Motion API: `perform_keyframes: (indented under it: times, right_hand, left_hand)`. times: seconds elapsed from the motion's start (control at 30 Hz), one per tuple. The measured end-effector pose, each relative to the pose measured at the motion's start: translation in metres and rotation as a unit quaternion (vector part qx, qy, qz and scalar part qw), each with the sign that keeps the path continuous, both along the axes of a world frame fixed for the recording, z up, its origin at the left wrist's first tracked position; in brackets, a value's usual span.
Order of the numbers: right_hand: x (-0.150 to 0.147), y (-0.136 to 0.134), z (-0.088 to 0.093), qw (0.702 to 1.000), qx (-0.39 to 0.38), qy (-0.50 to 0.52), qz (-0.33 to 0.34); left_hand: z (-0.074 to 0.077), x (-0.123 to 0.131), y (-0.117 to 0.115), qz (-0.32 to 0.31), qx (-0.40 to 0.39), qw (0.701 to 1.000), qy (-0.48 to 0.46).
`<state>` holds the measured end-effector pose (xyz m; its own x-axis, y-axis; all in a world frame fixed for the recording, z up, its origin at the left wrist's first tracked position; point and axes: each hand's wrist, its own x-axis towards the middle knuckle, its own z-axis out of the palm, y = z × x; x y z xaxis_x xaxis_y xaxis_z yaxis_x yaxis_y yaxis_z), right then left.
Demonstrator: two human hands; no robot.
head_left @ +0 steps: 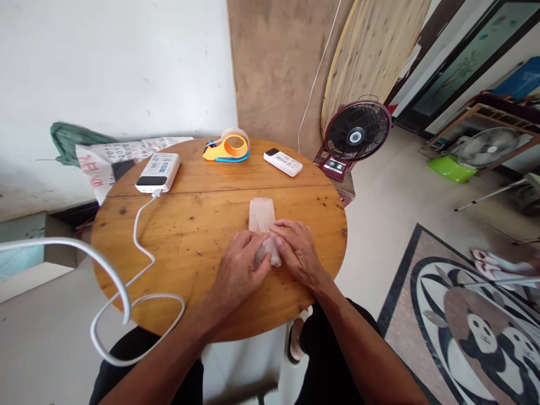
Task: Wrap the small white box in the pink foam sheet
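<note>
On the round wooden table (198, 236) lies a pale pinkish, translucent wrapped packet (261, 214), flat at its far end and crumpled nearer to me. It looks like soft plastic wrapping; what is inside cannot be made out. My left hand (242, 261) bends over its near left side, with thumb and fingers pressed on the crumpled part. From the right, my right hand (297, 250) pinches the same part, its fingers curled and its thumb near the left fingertips. Both hands hide some of the packet's lower half.
A white power bank (162, 169) with a white cable (137, 230) stands at left. Further back are an orange-and-blue tape dispenser (228, 147) and a smaller white power bank (284, 162). A dark red fan (356, 135) stands beyond the table's right edge.
</note>
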<state>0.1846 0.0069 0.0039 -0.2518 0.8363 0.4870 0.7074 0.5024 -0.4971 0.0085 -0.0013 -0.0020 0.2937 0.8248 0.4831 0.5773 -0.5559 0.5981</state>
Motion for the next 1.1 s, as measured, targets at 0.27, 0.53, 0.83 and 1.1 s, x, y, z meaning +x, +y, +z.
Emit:
perform_keyframes:
  times: [0.27, 0.53, 0.83, 1.1]
  right_hand:
    - [0.005, -0.017, 0.008, 0.999, 0.006, -0.018, 0.043]
    - [0.003, -0.017, 0.007, 0.998, 0.000, -0.026, 0.060]
    - [0.011, -0.021, 0.013, 0.990, -0.022, -0.071, 0.121]
    - [0.010, -0.014, 0.006, 0.992, -0.017, -0.069, 0.109]
  left_hand:
    - [-0.001, 0.001, -0.002, 0.011, 0.016, 1.000, -0.004]
    - [0.001, 0.002, 0.003, 0.003, 0.085, 0.996, 0.034]
    - [-0.001, 0.001, 0.006, -0.038, 0.076, 0.996, 0.012]
    - [0.000, 0.001, 0.005, -0.039, 0.058, 0.998, 0.004]
